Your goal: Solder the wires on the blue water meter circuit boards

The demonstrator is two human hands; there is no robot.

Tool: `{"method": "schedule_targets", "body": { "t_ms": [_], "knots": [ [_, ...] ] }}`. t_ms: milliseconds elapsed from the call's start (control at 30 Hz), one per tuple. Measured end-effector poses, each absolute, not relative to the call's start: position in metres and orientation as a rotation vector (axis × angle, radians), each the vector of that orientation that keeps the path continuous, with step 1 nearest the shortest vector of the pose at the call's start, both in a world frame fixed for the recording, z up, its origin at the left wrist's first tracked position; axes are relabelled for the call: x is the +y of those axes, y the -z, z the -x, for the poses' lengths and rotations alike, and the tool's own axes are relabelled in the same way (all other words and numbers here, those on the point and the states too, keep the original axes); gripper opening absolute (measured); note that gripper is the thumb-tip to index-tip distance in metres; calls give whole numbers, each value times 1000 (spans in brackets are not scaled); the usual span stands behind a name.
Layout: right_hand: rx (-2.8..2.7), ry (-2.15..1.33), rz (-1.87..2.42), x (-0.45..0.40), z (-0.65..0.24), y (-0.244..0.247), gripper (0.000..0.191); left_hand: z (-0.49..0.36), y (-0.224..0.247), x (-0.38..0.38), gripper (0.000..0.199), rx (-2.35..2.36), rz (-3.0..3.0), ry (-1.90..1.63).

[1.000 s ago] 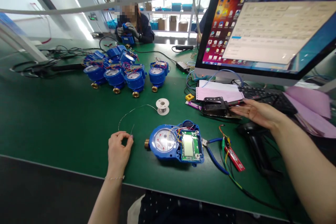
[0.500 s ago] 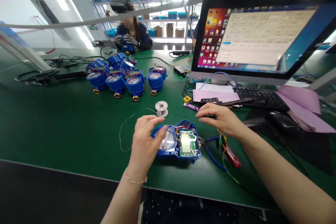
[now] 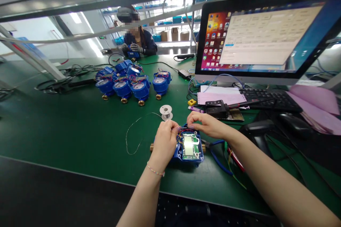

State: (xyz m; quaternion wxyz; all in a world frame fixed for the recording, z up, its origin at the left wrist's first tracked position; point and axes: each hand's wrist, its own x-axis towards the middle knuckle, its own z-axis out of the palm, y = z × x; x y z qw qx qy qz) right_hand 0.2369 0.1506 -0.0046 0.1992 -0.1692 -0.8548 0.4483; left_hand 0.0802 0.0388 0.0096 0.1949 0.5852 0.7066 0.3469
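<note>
A blue water meter (image 3: pixel 201 154) lies on the bench before me, its casing uncovered. In it a green circuit board (image 3: pixel 195 142) carries a pale display (image 3: pixel 188 145). Thin coloured wires (image 3: pixel 182 135) run along the board's far left side. My left hand (image 3: pixel 165 141) covers most of the round dial, with thumb and forefinger pinched at the wires. From the other side my right hand (image 3: pixel 204 123) pinches at the wires by the casing's far edge. The fingertips hide exactly which strands each hand holds. Blue-handled pliers (image 3: pixel 220 163) lie just right of the meter.
A solder spool (image 3: pixel 166 112) stands behind the meter, its loose strand curling left. Several more blue meters (image 3: pixel 140 90) stand farther back. At right are a soldering iron (image 3: pixel 237 104), keyboard (image 3: pixel 269 97), mouse (image 3: pixel 293 124) and monitor (image 3: pixel 255 42). A gloved co-worker (image 3: pixel 144 42) sits opposite.
Both hands have come in from either side of the meter. Their fingers, apart before, are now pinched together at the wires. The camera view has shifted slightly.
</note>
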Motion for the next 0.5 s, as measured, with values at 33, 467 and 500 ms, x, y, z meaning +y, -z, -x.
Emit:
{"method": "schedule_targets", "body": {
  "t_ms": [33, 467, 500],
  "knots": [
    [-2400, -1261, 467, 151, -237, 5, 16, -80, -9, 39, 17, 1982, -1615, -974],
    [-2490, -1081, 409, 149, -238, 5, 8, -75, -3, 40, 15, 1905, -1445, -1123],
    [-2488, -1081, 405, 148, -237, 5, 8, -75, -3, 40, 14, 1914, -1441, -1126]
  ]
}}
